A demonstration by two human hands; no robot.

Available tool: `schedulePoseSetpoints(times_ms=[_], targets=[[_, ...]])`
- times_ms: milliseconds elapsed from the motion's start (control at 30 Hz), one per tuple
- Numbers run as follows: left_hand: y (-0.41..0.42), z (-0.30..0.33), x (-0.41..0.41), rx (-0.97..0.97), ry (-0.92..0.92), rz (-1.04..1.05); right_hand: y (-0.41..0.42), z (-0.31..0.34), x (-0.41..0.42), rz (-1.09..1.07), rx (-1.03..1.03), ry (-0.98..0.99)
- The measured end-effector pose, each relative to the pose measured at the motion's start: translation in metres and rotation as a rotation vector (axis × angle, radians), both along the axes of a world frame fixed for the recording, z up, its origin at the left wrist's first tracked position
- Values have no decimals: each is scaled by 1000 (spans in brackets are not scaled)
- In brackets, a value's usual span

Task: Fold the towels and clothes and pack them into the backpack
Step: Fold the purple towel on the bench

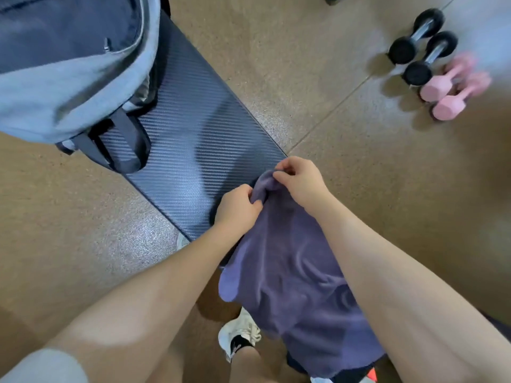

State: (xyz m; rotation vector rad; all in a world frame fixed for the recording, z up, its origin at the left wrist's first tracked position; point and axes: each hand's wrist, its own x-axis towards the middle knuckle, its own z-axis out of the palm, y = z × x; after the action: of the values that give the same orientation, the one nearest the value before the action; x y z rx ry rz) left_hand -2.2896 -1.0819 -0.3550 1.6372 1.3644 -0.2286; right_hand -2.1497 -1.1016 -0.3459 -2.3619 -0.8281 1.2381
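A purple towel [293, 272] hangs down in front of me, held up by its top edge over the near end of a black bench [193, 150]. My left hand [237, 207] grips the towel's upper left part. My right hand [301, 179] pinches the top edge just to the right. The two hands are close together. A grey backpack [63, 78] stands at the far end of the bench, at the upper left, with its dark straps hanging over the bench pad.
Two black dumbbells [423, 48] and two pink dumbbells [453, 89] lie on the brown floor at the upper right. My white shoe [237, 333] stands on the floor below the towel. The floor spreads on both sides of the bench.
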Motion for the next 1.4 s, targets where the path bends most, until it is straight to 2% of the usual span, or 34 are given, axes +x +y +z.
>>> schedulePoseSetpoints(times_ms=[67,167,267,333,433,500,600,667,767,833,967,1100,1200,1333,1400], targets=[[1,3,-4,-102,-155,33,-3,13,8,-126,125,172],[1,8,-18,-337,-387,109,-6,31,18,-177,200,349],[2,16,-28,-595,-427,136,-5,43,26,-234,209,402],[6,23,-34,-665,-396,73,-1,47,30,-253,193,388],[20,36,-43,-629,-415,154,6,50,34,-217,131,370],[32,48,-46,-579,-448,233,12,53,34,-111,61,343],[50,58,-50,-413,-421,161,28,61,28,110,-70,307],[61,63,-54,-419,-381,110,38,63,23,148,-37,324],[76,66,-64,-398,-253,-143,46,69,16,37,132,418],[81,68,-72,-361,-155,-263,42,77,14,-8,173,443],[73,82,-95,-383,-149,-187,14,96,17,-187,174,463],[48,112,-106,-336,-178,-159,-37,122,16,-455,250,627],[19,142,-105,-335,-213,-179,-83,146,12,-642,310,657],[-27,186,-102,-39,-177,-377,-149,185,7,-765,324,526],[-49,209,-100,98,-196,-397,-182,210,6,-853,360,476]])
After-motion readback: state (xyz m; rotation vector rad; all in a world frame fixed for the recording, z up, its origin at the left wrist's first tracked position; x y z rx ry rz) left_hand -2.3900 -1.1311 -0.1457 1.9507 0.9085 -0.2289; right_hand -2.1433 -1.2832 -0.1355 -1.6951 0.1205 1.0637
